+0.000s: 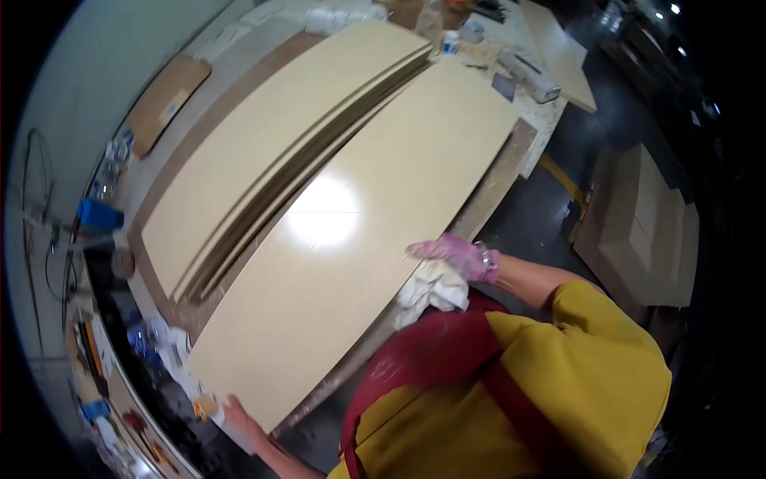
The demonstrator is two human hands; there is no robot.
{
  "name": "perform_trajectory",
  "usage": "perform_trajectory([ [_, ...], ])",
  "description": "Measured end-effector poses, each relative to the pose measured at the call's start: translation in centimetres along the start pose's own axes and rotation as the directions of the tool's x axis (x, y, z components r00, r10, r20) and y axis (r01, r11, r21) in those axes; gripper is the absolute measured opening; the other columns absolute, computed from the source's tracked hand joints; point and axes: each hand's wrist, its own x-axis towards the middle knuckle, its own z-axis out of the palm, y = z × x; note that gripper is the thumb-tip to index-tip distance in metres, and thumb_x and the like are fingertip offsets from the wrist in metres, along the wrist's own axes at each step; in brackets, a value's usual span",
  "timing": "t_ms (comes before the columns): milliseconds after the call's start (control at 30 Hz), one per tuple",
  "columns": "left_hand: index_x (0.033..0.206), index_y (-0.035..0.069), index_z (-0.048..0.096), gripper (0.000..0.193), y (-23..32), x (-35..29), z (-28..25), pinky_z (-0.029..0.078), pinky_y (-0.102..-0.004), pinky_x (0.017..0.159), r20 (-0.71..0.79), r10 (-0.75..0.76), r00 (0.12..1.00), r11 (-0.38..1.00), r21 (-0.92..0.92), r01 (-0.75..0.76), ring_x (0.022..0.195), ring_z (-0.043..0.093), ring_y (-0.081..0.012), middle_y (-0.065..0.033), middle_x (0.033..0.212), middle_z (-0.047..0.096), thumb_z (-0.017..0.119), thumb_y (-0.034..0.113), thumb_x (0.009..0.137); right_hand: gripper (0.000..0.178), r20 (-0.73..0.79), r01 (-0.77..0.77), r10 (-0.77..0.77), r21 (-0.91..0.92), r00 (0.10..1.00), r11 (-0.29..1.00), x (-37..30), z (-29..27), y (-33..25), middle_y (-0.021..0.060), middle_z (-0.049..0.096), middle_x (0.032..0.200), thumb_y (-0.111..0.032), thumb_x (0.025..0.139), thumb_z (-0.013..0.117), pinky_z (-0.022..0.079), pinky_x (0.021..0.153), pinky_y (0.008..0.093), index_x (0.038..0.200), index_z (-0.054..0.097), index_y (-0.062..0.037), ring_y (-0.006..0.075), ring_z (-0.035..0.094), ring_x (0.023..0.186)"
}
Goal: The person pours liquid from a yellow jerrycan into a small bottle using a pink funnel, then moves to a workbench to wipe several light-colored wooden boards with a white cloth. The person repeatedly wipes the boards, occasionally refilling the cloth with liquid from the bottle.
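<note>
A long cream panel (343, 223) with a glossy face lies at a slant in front of me, a bright light reflecting off its middle. My left hand (243, 425) grips the panel's near left corner; some of its fingers are hidden. My right hand (456, 257), in a pink glove, rests at the panel's near long edge with a finger reaching over its face. Bunched beneath that hand is a white cloth (433, 292), closed in its grasp. Beside my left hand is a small tan-orange block (205, 407).
A stack of similar cream panels (295, 136) lies behind on the worktable (503, 172). Bottles and a boxy roll package (530, 76) stand at the far end. Cardboard (169, 104) leans by the left wall. A large carton (646, 223) is on the right.
</note>
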Motion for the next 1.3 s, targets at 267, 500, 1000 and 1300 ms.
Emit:
perform_trajectory([
  [267,0.121,-0.002,0.051,0.043,0.4,-1.0,1.5,0.045,-0.0327,0.085,0.142,-0.252,0.957,0.963,-0.058,0.262,0.100,0.056,-0.0199,-0.0125,0.110,0.060,0.051,0.029,0.092,0.033,-0.030,-0.033,0.037,0.138,0.999,0.990,1.3,-3.0,4.6,0.0062,0.062,0.108,-0.027,0.092,0.055,0.048,0.088,0.0312,0.115,0.056,-0.0040,0.0163,0.059,0.096],
  [500,0.120,-0.002,0.052,0.040,5.6,-0.5,1.5,0.047,-0.0273,0.082,0.325,-0.207,0.923,0.878,-0.354,0.321,0.097,0.059,-0.0153,-0.0098,0.108,0.061,0.050,0.028,0.094,0.057,-0.040,-0.171,0.246,-0.825,0.968,0.538,-4.1,-0.2,-7.4,0.0119,0.065,0.098,-0.036,0.081,0.068,0.048,0.082,0.0300,0.119,0.054,0.0037,0.0164,0.061,0.091],
  [1000,0.124,-0.001,0.046,0.037,2.7,-2.9,1.0,0.050,-0.0360,0.088,0.488,-0.071,0.870,0.358,-0.802,0.479,0.106,0.058,-0.0234,-0.0151,0.119,0.056,0.047,0.013,0.091,0.050,0.974,0.829,0.200,0.197,-0.105,-0.523,2.1,23.9,-0.3,0.0033,0.053,0.120,-0.019,0.075,0.059,0.046,0.082,0.0401,0.124,0.049,-0.0271,0.0249,0.053,0.110],
  [1300,0.122,-0.005,0.046,0.037,0.9,-3.2,3.9,0.049,-0.0383,0.090,0.505,-0.337,0.795,0.310,-0.738,0.600,0.105,0.059,-0.0269,-0.0163,0.118,0.057,0.043,0.013,0.091,0.053,0.980,0.853,0.177,0.015,0.092,-0.522,1.0,19.2,-3.6,0.0106,0.055,0.116,-0.021,0.077,0.056,0.046,0.078,0.0426,0.128,0.048,-0.0264,0.0261,0.057,0.096],
])
